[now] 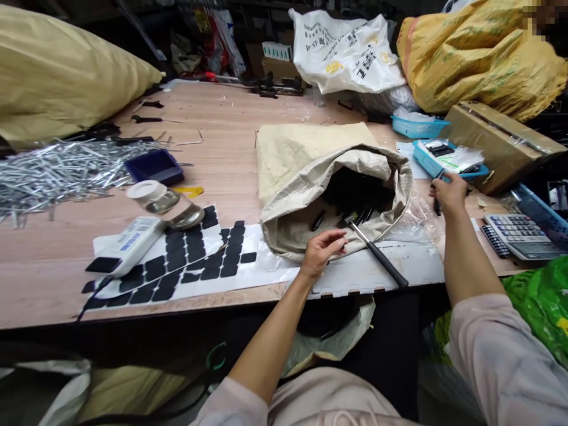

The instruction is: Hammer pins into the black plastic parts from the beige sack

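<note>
An open beige sack [288,160] lies on the table with small black pieces inside its mouth. My left hand [323,251] is at the sack's front edge, fingers curled together; what they hold, if anything, is too small to name. A hammer [381,257] with a black handle rests with its head in the sack's mouth, just right of that hand. My right hand [450,192] pinches a small black piece [437,206] beside a blue basket [473,173] holding plastic bags and dark items.
Metal rods [66,171], a dark blue tray [155,167], a jar [166,204] and a white device [128,245] occupy the left. A calculator [517,234] and a cardboard box [501,142] stand at right. Black stickers [177,251] lie on white sheets near the front edge.
</note>
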A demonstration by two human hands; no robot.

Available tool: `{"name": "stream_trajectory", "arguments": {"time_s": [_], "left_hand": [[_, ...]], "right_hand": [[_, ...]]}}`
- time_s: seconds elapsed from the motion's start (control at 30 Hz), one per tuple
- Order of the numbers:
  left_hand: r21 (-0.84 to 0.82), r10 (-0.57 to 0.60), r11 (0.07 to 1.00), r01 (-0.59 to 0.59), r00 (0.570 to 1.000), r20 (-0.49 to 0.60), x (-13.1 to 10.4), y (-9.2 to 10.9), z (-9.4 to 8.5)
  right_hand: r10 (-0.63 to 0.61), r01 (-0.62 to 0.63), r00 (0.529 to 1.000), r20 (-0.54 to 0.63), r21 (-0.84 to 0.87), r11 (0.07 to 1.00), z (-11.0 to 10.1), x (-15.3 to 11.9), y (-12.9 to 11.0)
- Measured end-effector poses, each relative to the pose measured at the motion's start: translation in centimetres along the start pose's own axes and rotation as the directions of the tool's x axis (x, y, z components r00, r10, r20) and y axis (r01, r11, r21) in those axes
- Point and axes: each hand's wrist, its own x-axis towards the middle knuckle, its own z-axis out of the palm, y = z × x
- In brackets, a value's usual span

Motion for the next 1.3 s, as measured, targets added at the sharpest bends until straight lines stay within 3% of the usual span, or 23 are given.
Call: {"name": "stream_trajectory", "arguments": {"time_s": [0.03, 0.07, 0.17, 0.3, 0.4, 0.6, 0.73, 1.03, 1.3], "left_hand": [[-0.010, 0.002, 1.000, -0.002, 1.000, 0.008, 0.1, 0.0, 0.1], [-0.018, 0.006, 1.000, -0.006, 1.000, 0.016, 0.1, -0.1, 0.2], [-0.029, 0.023, 0.999, -0.022, 0.999, 0.045, 0.4, -0.3, 0.2], [-0.007, 0.078, 0.997, -0.078, 0.992, 0.099, 0.7, -0.8, 0.0], [0.037, 0.119, 0.991, -0.125, 0.985, 0.128, 1.0, -1.3, 0.0], [0.054, 0.137, 0.987, -0.148, 0.975, 0.173, 1.5, -2.0, 0.0], [0.088, 0.119, 0.986, -0.141, 0.969, 0.216, 1.7, -2.3, 0.0], [0.209, 0.151, 0.957, -0.200, 0.961, 0.230, 1.8, -2.7, 0.3], [0.256, 0.155, 0.944, -0.210, 0.963, 0.221, 1.7, -2.5, 0.4]], "right_hand": [[0.106, -0.125, 0.989, 0.107, 0.199, 0.972, -1.1, -1.7, -0.6], [0.136, -0.201, 0.971, 0.195, 0.368, 0.908, -2.1, -3.6, -1.3], [0.107, -0.360, 0.912, 0.396, 0.650, 0.669, -4.3, -10.8, -3.1], [-0.053, -0.517, 0.781, 0.622, 0.693, 0.503, -4.0, -19.9, -5.4], [-0.071, -0.551, 0.759, 0.647, 0.697, 0.459, -2.4, -23.5, -6.6], [-0.056, -0.379, 0.856, 0.513, 0.699, 0.607, 0.0, -24.8, -6.3], [-0.056, -0.317, 0.887, 0.458, 0.694, 0.646, 0.7, -24.8, -5.2], [-0.225, -0.141, 0.864, 0.450, 0.645, 0.751, 0.1, -25.1, -4.5], [-0.244, -0.098, 0.868, 0.432, 0.631, 0.769, 0.0, -25.7, -4.4]]}}
